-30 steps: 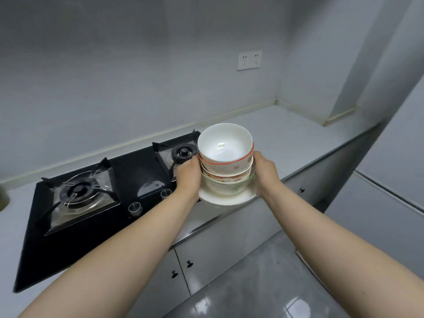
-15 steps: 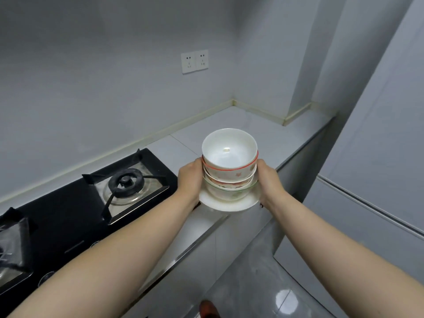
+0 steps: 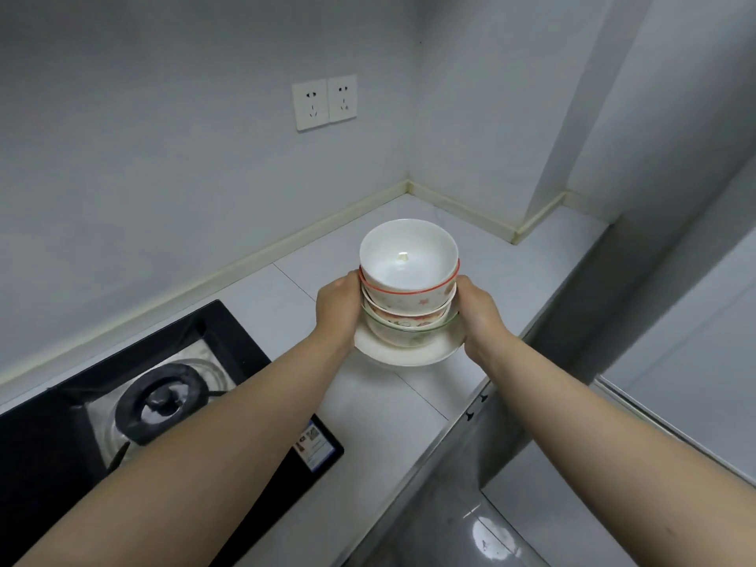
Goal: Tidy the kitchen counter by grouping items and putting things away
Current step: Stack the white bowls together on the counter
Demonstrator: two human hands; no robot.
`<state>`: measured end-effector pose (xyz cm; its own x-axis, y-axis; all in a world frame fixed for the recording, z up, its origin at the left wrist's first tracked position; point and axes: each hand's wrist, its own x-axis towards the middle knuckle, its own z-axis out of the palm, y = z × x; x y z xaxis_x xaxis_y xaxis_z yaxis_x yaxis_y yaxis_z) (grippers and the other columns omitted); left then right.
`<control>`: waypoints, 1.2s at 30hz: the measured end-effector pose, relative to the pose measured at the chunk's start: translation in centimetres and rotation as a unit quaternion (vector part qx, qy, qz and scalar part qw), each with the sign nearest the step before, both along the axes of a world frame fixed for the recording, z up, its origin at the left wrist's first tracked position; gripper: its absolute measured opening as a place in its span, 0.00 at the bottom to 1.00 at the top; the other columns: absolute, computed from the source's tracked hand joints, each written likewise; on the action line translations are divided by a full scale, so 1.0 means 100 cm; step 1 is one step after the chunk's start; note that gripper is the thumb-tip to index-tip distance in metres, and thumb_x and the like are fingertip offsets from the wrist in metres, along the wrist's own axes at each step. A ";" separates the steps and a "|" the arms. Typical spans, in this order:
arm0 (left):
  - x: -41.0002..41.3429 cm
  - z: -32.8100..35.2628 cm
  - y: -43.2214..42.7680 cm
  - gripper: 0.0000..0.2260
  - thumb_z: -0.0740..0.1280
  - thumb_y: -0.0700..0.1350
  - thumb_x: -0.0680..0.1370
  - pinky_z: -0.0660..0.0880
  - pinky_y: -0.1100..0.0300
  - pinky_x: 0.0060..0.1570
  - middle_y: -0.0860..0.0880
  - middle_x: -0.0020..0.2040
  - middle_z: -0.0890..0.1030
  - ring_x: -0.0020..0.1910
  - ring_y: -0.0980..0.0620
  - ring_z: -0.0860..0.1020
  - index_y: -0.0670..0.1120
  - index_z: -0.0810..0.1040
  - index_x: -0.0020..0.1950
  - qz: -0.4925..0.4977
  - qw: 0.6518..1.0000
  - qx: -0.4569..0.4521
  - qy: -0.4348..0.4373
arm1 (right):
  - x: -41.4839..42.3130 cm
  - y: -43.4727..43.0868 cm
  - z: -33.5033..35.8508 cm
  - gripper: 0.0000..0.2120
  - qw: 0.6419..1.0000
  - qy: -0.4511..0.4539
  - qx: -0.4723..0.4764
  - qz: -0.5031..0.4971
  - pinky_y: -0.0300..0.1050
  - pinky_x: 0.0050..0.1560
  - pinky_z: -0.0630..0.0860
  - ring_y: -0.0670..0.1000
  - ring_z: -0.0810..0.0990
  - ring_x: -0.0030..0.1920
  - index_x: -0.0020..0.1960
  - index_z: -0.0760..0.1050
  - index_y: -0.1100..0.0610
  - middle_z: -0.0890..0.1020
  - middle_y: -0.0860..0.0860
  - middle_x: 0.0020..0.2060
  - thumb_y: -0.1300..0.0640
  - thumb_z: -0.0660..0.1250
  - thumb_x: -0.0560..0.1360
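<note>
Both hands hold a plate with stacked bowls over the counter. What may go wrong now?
The stacked bowls lean unevenly, so the top bowl may slip off if the plate tilts. The left hand and right hand grip only the sides; a hard landing on the counter could chip the plate.

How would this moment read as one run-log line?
left hand: grips bowl stack | right hand: same | bowl stack: on white plate, over counter, right of gas stove

Four bowls (image 3: 409, 255), one plate (image 3: 409, 356), two sockets (image 3: 325, 102).

Grey walls (image 3: 163, 165), white counter (image 3: 368, 407), glossy floor (image 3: 503, 505)
</note>
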<state>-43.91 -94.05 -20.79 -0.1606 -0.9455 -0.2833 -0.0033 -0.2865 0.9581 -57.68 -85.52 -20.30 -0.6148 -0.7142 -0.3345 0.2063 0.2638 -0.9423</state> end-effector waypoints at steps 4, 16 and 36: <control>-0.020 -0.012 -0.033 0.07 0.62 0.46 0.75 0.67 0.56 0.40 0.46 0.38 0.74 0.38 0.49 0.71 0.44 0.71 0.39 0.007 1.000 0.022 -0.014 | -0.023 -0.033 -0.010 0.08 1.000 -0.002 0.016 0.006 0.45 0.45 0.69 0.52 0.74 0.43 0.45 0.76 0.56 0.78 0.54 0.43 0.54 0.59 0.75; -0.093 -0.059 -0.092 0.08 0.62 0.44 0.75 0.65 0.57 0.39 0.47 0.37 0.74 0.38 0.50 0.70 0.44 0.72 0.36 0.049 0.997 0.061 -0.023 | -0.100 -0.107 -0.051 0.10 0.997 -0.022 0.052 0.048 0.45 0.48 0.74 0.52 0.78 0.44 0.46 0.78 0.59 0.81 0.54 0.42 0.53 0.62 0.76; -0.198 -0.126 -0.207 0.19 0.62 0.40 0.76 0.57 0.60 0.30 0.56 0.23 0.60 0.30 0.56 0.59 0.49 0.59 0.27 0.135 0.988 0.042 -0.061 | -0.213 -0.262 -0.128 0.12 0.983 -0.100 0.136 0.066 0.56 0.63 0.73 0.58 0.79 0.56 0.41 0.79 0.55 0.82 0.55 0.48 0.46 0.67 0.74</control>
